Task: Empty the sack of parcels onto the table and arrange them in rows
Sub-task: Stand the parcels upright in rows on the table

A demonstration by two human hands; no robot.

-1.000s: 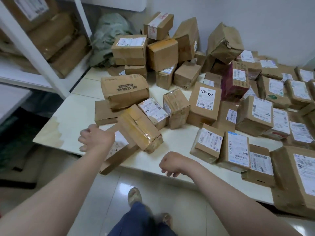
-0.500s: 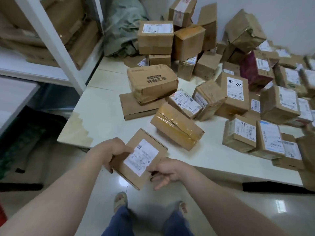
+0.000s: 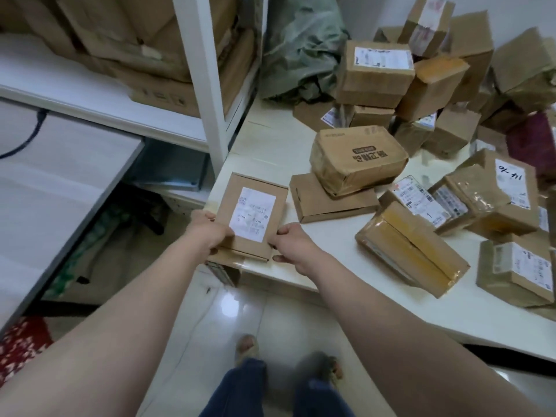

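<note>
The flat box [image 3: 251,216], over the floor half a second ago, now lies label-up on the table's [image 3: 270,145] 7 o'clock corner, left hand [image 3: 207,233] and right hand [image 3: 293,240] fingers clamped on its near end, likely starting a row.

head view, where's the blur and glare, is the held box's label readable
Head view: the white label on the flat brown cardboard box is too soft to read, and one sandalled foot is motion-blurred; head view also shows a glare patch on the glossy floor tiles and the white shelf post leaning, likely wide-angle distortion.
</note>
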